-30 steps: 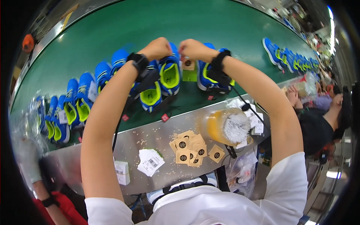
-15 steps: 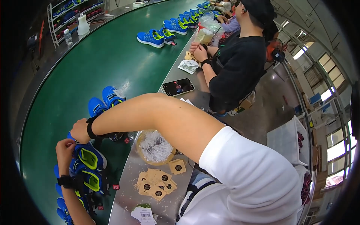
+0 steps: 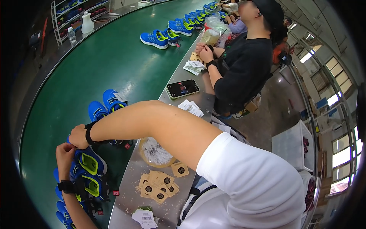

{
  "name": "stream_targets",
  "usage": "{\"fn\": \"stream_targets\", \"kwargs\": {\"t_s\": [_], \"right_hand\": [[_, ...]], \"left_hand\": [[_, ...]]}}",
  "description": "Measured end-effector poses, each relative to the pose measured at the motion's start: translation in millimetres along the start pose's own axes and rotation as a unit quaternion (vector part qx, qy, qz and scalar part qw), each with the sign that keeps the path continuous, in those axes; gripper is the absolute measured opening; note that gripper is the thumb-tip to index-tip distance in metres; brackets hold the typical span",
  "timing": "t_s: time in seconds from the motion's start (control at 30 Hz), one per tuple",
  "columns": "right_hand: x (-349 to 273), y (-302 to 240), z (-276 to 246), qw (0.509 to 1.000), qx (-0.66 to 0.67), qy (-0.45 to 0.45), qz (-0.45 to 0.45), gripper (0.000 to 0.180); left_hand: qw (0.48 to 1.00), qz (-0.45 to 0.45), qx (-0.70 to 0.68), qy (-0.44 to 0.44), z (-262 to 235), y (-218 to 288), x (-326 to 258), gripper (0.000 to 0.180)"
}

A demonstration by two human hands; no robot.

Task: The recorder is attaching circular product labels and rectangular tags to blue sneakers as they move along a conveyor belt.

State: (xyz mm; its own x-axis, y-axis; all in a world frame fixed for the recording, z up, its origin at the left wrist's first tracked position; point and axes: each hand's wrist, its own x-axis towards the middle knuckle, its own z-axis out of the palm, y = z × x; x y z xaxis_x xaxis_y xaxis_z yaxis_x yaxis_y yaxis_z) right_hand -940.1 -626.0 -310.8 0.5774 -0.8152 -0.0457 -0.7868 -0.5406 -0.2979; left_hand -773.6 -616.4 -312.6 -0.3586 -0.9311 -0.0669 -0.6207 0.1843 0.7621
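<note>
Both my hands are at the far left, over the front part of a blue running shoe (image 3: 90,163) with lime-green lining. My left hand (image 3: 65,155) is closed, its thumb and fingertips pinched together. Against it, my right hand (image 3: 78,136) bends down with curled fingers, the arm reaching across from the right. Whatever they pinch is too small and hidden to name. A second blue shoe (image 3: 92,185) stands just nearer. Beyond my right wrist is another blue pair (image 3: 110,100) with a white tag on it, partly covered by my forearm.
On the metal ledge lie brown paper packets (image 3: 154,183), a round container of white ties (image 3: 155,152), white tags (image 3: 145,218), more white cards (image 3: 191,108) and a phone (image 3: 183,89). A co-worker (image 3: 244,70) in black sits farther along the green belt (image 3: 126,57). Blue shoes (image 3: 154,39) line its far end.
My right forearm and elbow sit slightly lower in view, uncovering more of the white cards near the phone. My hands stay together at the same shoe. The co-worker's head has lifted.
</note>
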Motion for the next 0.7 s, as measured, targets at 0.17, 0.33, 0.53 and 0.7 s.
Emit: {"fn": "stream_targets", "kwargs": {"t_s": [0.17,0.33,0.53,0.7], "right_hand": [[4.3,-9.1,7.6,0.997,-0.014,0.078,-0.005,0.028],[21.7,18.5,-12.1,0.994,0.090,-0.060,-0.015,0.023],[27.0,20.5,-26.8,0.997,0.069,-0.027,-0.014,0.028],[6.8,25.7,-32.0,0.996,0.003,0.005,-0.087,0.020]], "left_hand": [[0.991,0.116,-0.028,0.062,13.7,-17.2,-0.7,0.019],[0.988,0.119,0.065,0.067,18.8,-1.5,0.2,0.020],[0.953,0.210,0.206,0.074,8.6,-5.6,-19.3,0.019],[0.884,0.249,0.371,0.135,14.7,25.3,-27.2,0.028]]}}
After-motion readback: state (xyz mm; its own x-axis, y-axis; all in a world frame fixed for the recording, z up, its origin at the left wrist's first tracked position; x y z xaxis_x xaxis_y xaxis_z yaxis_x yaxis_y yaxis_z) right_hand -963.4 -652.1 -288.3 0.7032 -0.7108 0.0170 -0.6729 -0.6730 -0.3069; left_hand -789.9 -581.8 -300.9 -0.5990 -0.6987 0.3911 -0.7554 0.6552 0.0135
